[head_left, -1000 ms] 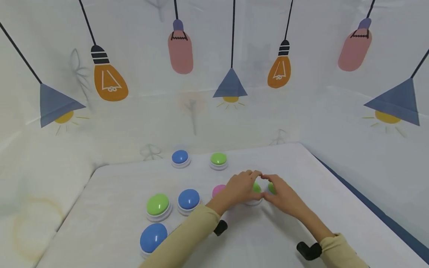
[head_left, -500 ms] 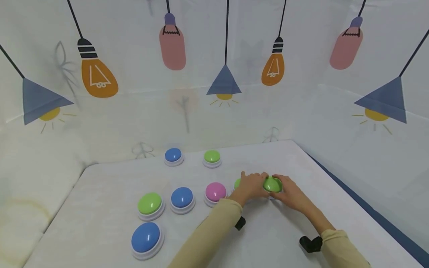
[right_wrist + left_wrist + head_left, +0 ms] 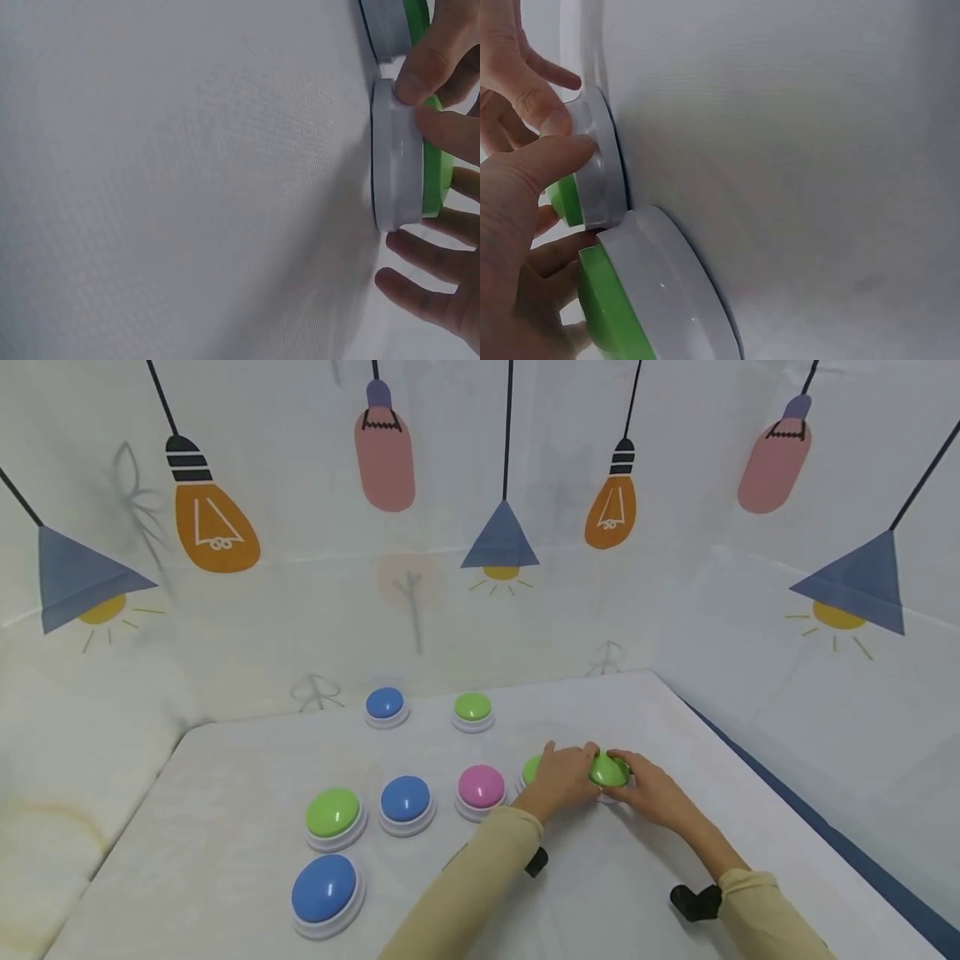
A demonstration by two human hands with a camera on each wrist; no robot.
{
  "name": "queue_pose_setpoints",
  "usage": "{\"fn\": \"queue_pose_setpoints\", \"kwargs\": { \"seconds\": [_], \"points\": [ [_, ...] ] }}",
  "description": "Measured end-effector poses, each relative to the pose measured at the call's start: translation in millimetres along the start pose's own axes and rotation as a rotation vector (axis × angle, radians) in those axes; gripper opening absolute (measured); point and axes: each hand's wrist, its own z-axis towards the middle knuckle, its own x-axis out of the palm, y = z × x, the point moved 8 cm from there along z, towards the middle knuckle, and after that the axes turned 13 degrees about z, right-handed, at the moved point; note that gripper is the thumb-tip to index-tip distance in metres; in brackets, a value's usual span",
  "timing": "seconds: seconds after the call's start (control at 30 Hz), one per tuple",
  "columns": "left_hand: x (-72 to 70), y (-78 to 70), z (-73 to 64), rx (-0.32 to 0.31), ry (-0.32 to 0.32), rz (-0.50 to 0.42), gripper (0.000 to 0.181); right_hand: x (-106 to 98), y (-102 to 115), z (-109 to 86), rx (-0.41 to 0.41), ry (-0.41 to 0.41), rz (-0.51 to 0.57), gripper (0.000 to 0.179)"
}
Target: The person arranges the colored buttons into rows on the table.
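Observation:
Both hands hold a green push button (image 3: 609, 770) with a white base at the right end of a row. My left hand (image 3: 562, 777) grips its left side, while my right hand (image 3: 656, 789) is curled round its right side. In the left wrist view the left thumb (image 3: 562, 157) presses on the white base, close to the other thumb. The right thumb (image 3: 450, 131) lies against the base in the right wrist view. A second green button (image 3: 531, 769) is partly hidden behind the left hand; the left wrist view shows it close beside the held one.
Left along the row are a pink button (image 3: 481, 786), a blue button (image 3: 405, 798) and a green button (image 3: 332, 812). A larger blue button (image 3: 324, 888) sits nearer. At the back stand a blue button (image 3: 385, 702) and a green button (image 3: 472, 707). Printed cloth walls surround the white table (image 3: 247, 810).
Both hands have moved right from the neighbouring green button to the one at the row's end and taken hold of it. Over the last half second they have barely moved.

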Motion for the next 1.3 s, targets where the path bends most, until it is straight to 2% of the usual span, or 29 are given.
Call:
{"fn": "queue_pose_setpoints", "kwargs": {
  "seconds": [0.23, 0.37, 0.63, 0.8, 1.0, 1.3],
  "points": [
    [-4.7, 0.3, -4.7, 0.038, -0.033, 0.066, 0.065, -1, 4, -1.0, -0.024, -0.019, -0.001, 0.064],
    [-11.8, 4.3, -8.5, 0.058, -0.077, 0.086, 0.064, -4, 11, -2.1, -0.047, -0.048, -0.007, 0.064],
    [-28.3, 22.3, -26.4, 0.088, -0.148, 0.118, 0.064, -4, 36, -2.8, -0.146, -0.077, -0.011, 0.063],
    [-46.2, 32.9, -39.0, 0.106, -0.218, 0.125, 0.064, -7, 60, -4.2, -0.196, -0.107, -0.030, 0.062],
    [-65.4, 52.7, -61.4, 0.118, -0.267, 0.128, 0.062, 1, 87, -1.6, -0.237, -0.104, -0.032, 0.062],
    [-79.5, 91.3, -113.9, 0.123, -0.273, 0.115, 0.063, 33, 135, -4.9, -0.341, -0.068, -0.012, 0.060]
  ]
}}
